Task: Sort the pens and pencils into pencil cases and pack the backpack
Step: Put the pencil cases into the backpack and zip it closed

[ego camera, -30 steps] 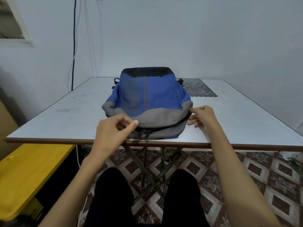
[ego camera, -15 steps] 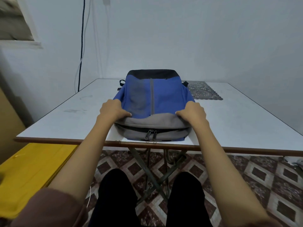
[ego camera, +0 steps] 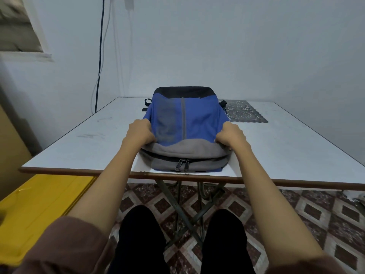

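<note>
A: where's the backpack [ego camera: 185, 133]?
B: flat on the table [ego camera: 296, 155], near edge. Left hand [ego camera: 140, 133] and right hand [ego camera: 231, 137] fingers grip its sides, looks like fabric bunched.

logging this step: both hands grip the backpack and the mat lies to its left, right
Not quite. The head view shows the mat to the right of the backpack, not the left. The left hand and right hand do grip it.

Single wide-angle view from the person's head, facing forward and down across the white rectangular table [ego camera: 286, 155] toward the pale wall [ego camera: 237, 46]. Close range: blue-and-grey fabric backpack [ego camera: 197, 119] centred.
</note>
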### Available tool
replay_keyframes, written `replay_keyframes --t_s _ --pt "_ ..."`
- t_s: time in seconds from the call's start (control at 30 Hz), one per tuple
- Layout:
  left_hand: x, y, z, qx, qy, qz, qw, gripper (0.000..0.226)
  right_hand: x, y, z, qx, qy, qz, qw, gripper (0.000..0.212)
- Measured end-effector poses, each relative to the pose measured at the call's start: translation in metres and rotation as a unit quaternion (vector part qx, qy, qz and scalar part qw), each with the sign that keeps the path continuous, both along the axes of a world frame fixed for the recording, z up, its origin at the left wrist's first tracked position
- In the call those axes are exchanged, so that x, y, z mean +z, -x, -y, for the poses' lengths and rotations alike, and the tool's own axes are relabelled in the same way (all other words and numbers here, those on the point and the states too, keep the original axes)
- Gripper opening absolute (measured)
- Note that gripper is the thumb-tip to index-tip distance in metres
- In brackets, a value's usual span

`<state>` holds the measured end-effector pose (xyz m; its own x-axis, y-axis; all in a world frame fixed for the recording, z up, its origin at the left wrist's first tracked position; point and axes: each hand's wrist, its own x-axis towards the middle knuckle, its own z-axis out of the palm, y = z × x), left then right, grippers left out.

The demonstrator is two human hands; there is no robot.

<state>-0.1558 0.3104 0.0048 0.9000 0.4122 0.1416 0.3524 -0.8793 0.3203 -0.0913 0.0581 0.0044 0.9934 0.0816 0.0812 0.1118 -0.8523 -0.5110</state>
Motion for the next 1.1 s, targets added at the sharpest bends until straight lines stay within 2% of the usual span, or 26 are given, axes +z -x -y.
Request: replay_keyframes --t_s 0.07,0.13,0.2,0.27,0.33,0.37,0.4,0.47,0.57,0.63,0.7,0.77,0.83,0.93,0.97,1.0,1.03,1.1 --pt "0.003 0.006 0.002 -0.009 -0.001 0.058 0.998 0.013 0.006 -0.002 0.003 0.028 -0.126 -0.027 0.991 0.026" --pt "0.012 0.012 0.005 0.004 -0.006 0.123 0.992 0.015 0.017 0.0 0.006 0.054 -0.263 -0.051 0.962 0.025" --pt "0.021 0.016 0.006 0.013 0.036 0.159 0.987 0.018 0.029 0.004 0.009 0.06 -0.362 -0.056 0.929 0.028" --pt "0.021 0.017 0.002 0.008 0.147 0.19 0.971 0.018 0.033 0.007 0.013 0.054 -0.462 -0.066 0.883 0.029" --pt "0.014 0.018 -0.005 -0.011 0.312 0.212 0.926 0.014 0.027 0.01 0.017 0.045 -0.541 -0.091 0.835 0.021" --pt "0.006 0.02 -0.009 -0.015 0.372 0.205 0.905 0.016 0.02 0.011 0.019 0.041 -0.554 -0.106 0.825 0.021" --pt "-0.003 0.022 -0.011 -0.019 0.404 0.185 0.896 0.018 0.013 0.012 0.02 0.037 -0.542 -0.119 0.831 0.024" --pt "-0.02 0.027 -0.015 -0.032 0.415 0.136 0.899 0.018 -0.003 0.014 0.019 0.019 -0.47 -0.133 0.873 0.036" --pt "-0.02 0.028 -0.014 -0.052 0.415 0.104 0.902 0.01 -0.006 0.014 0.015 0.003 -0.402 -0.135 0.906 0.026" --pt "-0.01 0.025 -0.011 -0.049 0.412 0.098 0.905 0.009 0.003 0.011 0.013 0.008 -0.354 -0.122 0.927 0.029" --pt "-0.003 0.021 -0.011 -0.037 0.388 0.094 0.916 0.019 0.011 0.01 0.008 0.015 -0.294 -0.094 0.951 0.039" --pt "-0.002 0.016 -0.012 -0.029 0.378 0.095 0.921 0.031 0.014 0.006 0.005 0.036 -0.255 -0.067 0.964 0.04" --pt "-0.003 0.016 -0.01 -0.035 0.405 0.115 0.906 0.024 0.019 0.005 0.009 0.044 -0.304 -0.07 0.949 0.033" --pt "-0.008 0.019 -0.008 -0.041 0.458 0.145 0.876 0.02 0.019 0.01 0.022 0.042 -0.472 -0.126 0.872 0.01" --pt "-0.012 0.02 -0.007 -0.041 0.464 0.15 0.872 0.02 0.014 0.013 0.026 0.039 -0.508 -0.15 0.847 0.005" --pt "-0.016 0.021 -0.007 -0.039 0.466 0.154 0.871 0.02 0.005 0.014 0.028 0.035 -0.518 -0.165 0.838 0.006" --pt "-0.019 0.022 -0.007 -0.035 0.466 0.155 0.871 0.022 -0.004 0.016 0.029 0.029 -0.505 -0.172 0.846 0.009" --pt "-0.022 0.023 -0.006 -0.026 0.46 0.156 0.874 0.021 -0.016 0.015 0.029 0.014 -0.43 -0.15 0.89 0.022"
